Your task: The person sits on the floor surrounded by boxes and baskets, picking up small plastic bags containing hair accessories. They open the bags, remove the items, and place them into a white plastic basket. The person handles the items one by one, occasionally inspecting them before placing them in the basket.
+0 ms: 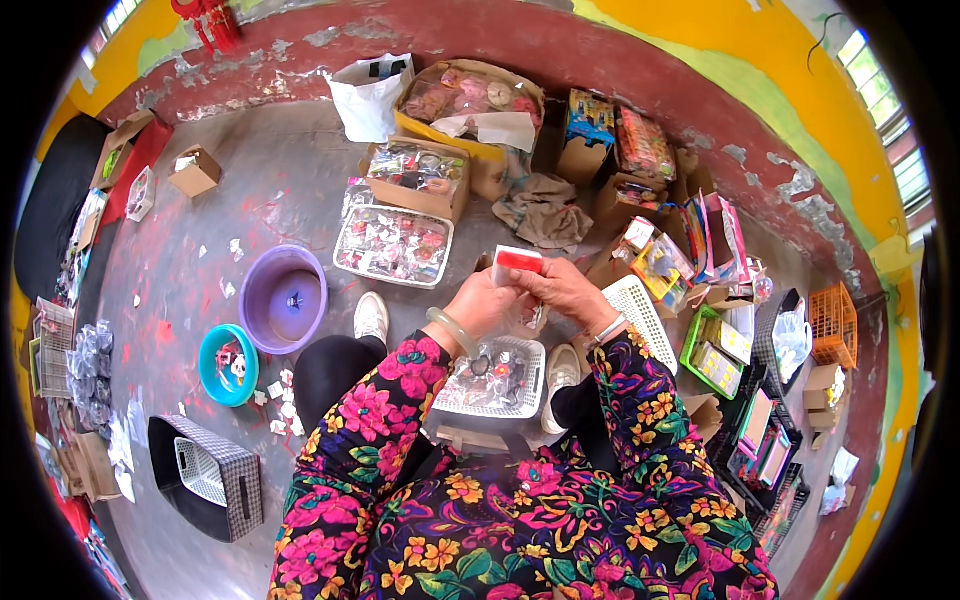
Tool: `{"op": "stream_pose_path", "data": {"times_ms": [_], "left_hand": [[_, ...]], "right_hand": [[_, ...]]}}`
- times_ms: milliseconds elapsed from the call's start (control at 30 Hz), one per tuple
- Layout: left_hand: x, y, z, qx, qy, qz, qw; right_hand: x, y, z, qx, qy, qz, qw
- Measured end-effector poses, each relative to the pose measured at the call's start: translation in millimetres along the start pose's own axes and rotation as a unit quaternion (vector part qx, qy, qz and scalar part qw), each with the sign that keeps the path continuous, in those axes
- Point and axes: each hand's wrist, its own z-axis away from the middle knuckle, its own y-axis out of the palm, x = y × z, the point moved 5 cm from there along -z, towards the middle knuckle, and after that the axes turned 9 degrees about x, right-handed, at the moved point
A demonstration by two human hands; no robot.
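A small red-and-white card (520,263) is up in front of me, above the white basket. My left hand (478,302) is closed at its left side, fingers partly hidden behind it. From the right, my right hand (572,295) pinches the card's lower edge. Some clear plastic hangs beneath the hands, though its kind is too small to make out. Below, between my shoes, stands a white plastic basket (536,392) with small clear-wrapped packets in it.
A white tray (343,262) of wrapped packets lies ahead, near cardboard boxes (452,200). Left are a purple basin (262,335) and a teal basin (207,372). A green crate (689,345) and an orange crate (835,325) stand right. Paper scraps (284,400) litter the floor.
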Motion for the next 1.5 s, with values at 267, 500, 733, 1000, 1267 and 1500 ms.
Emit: {"op": "stream_pose_path", "data": {"times_ms": [267, 500, 733, 1000, 1267, 1500], "left_hand": [[13, -13, -4, -0.054, 0.000, 0.107, 0.993], [10, -14, -5, -0.082, 0.045, 0.061, 0.994], [24, -32, -7, -0.117, 0.003, -0.034, 0.993], [13, -20, -2, -0.127, 0.006, 0.046, 0.991], [17, -28, -8, -0.106, 0.036, -0.062, 0.992], [-17, -29, 2, -0.200, 0.126, 0.137, 0.962]], "right_hand": [[-2, 3, -5, -0.025, -0.037, 0.003, 0.999], [-8, -3, -1, -0.069, -0.055, -0.071, 0.994], [27, 14, 17, -0.241, -0.181, 0.442, 0.845], [17, 13, 11, -0.180, -0.161, 0.194, 0.951], [6, -2, 1, 0.000, -0.109, -0.094, 0.990], [-19, 20, -7, -0.041, -0.042, -0.073, 0.996]]}}
